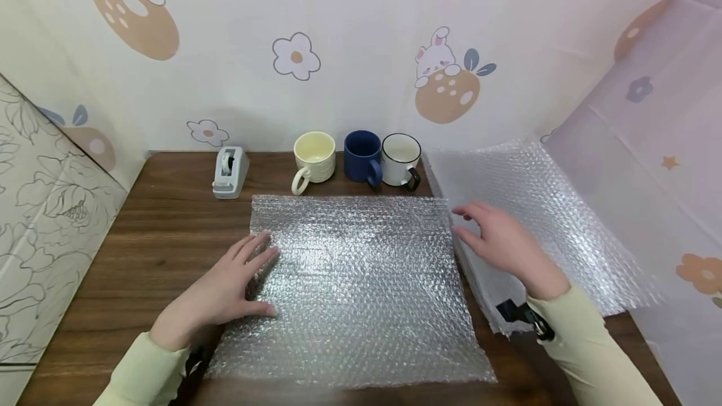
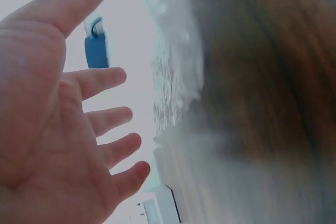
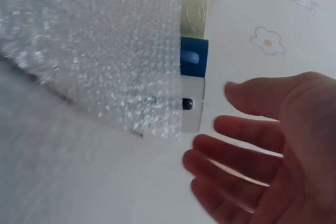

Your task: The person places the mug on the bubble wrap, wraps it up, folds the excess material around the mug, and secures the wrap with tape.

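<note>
A sheet of bubble wrap [image 1: 361, 293] lies in front of the person, its far edge slightly raised in the right wrist view. At its left edge is the left hand [image 1: 225, 284], fingers spread and holding nothing. The right hand [image 1: 504, 243], fingers loosely bent and empty, hovers past the sheet's right edge, over a stack of bubble wrap [image 1: 507, 174]. Behind the sheet stand a cream mug [image 1: 314, 158], a dark blue mug [image 1: 361, 158] and a white mug [image 1: 397, 161] with a black rim and handle.
A white tape dispenser [image 1: 230, 174] stands at the back left of the brown wooden table [image 1: 152, 255]. Patterned curtains [image 1: 350, 30] hang behind the table and along its right side. A flower-printed panel [image 1: 51, 205] borders the left side.
</note>
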Demonstrator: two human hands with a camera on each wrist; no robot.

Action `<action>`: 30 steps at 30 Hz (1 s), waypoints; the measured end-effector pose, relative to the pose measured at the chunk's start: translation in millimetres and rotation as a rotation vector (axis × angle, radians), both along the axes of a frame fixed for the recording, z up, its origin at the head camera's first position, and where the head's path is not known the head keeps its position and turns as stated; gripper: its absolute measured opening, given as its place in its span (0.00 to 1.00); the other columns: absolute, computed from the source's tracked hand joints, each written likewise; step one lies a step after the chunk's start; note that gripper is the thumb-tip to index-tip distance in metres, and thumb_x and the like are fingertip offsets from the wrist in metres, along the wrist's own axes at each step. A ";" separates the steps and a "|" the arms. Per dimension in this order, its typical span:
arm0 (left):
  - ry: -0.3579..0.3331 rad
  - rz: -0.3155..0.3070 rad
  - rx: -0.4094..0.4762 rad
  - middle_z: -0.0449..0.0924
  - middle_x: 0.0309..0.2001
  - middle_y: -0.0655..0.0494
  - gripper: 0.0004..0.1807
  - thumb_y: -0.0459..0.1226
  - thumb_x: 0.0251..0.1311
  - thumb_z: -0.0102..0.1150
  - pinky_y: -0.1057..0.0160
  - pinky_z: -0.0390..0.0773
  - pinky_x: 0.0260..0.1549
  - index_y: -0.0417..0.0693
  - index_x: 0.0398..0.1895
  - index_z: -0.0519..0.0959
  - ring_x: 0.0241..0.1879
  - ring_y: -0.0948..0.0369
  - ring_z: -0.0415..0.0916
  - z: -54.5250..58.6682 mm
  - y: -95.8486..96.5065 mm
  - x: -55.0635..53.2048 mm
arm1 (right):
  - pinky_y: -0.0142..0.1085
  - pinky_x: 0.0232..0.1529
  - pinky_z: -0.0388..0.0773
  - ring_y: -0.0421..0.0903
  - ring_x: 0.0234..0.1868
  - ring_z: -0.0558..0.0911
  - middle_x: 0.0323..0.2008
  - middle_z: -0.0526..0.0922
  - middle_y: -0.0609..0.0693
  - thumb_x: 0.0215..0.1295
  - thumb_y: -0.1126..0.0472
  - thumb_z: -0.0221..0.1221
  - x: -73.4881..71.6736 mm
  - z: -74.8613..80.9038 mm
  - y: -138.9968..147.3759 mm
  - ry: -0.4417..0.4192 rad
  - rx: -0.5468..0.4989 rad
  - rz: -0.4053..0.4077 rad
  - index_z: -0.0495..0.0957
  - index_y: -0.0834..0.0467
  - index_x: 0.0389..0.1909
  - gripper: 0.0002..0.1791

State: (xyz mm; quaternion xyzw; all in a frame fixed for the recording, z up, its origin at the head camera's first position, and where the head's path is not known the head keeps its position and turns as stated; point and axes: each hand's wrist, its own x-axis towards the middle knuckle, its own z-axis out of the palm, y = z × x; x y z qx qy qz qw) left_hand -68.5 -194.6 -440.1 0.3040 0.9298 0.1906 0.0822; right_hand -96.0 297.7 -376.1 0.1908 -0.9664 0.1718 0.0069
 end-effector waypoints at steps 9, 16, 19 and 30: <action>-0.101 0.175 0.119 0.52 0.75 0.38 0.45 0.54 0.65 0.62 0.33 0.60 0.62 0.37 0.75 0.57 0.71 0.36 0.49 -0.2 -22.1 -20.7 | 0.52 0.49 0.79 0.57 0.49 0.82 0.57 0.77 0.64 0.72 0.61 0.57 -41.9 1.4 -25.4 -0.109 -0.165 -0.070 0.70 0.67 0.64 0.23; -0.149 0.187 0.170 0.58 0.72 0.35 0.43 0.52 0.66 0.61 0.34 0.60 0.61 0.36 0.74 0.59 0.69 0.35 0.55 -8.5 -24.7 -30.1 | 0.50 0.52 0.78 0.55 0.53 0.81 0.65 0.72 0.59 0.71 0.60 0.58 -64.6 -18.2 -47.0 -0.329 -0.497 -0.261 0.65 0.61 0.70 0.29; -0.154 0.277 0.253 0.68 0.64 0.36 0.39 0.47 0.67 0.63 0.39 0.70 0.55 0.33 0.71 0.62 0.61 0.40 0.67 -10.9 -23.5 -33.8 | 0.49 0.55 0.76 0.57 0.54 0.80 0.68 0.67 0.59 0.71 0.62 0.58 -74.5 -29.0 -58.1 -0.402 -0.682 -0.336 0.60 0.61 0.73 0.32; -0.427 0.528 0.500 0.77 0.50 0.39 0.29 0.37 0.67 0.62 0.65 0.78 0.38 0.29 0.65 0.67 0.44 0.54 0.78 -20.0 -21.0 -52.6 | 0.43 0.60 0.73 0.53 0.56 0.78 0.64 0.69 0.66 0.76 0.66 0.50 -94.1 -49.9 -75.0 -0.535 -1.069 -0.475 0.60 0.70 0.69 0.25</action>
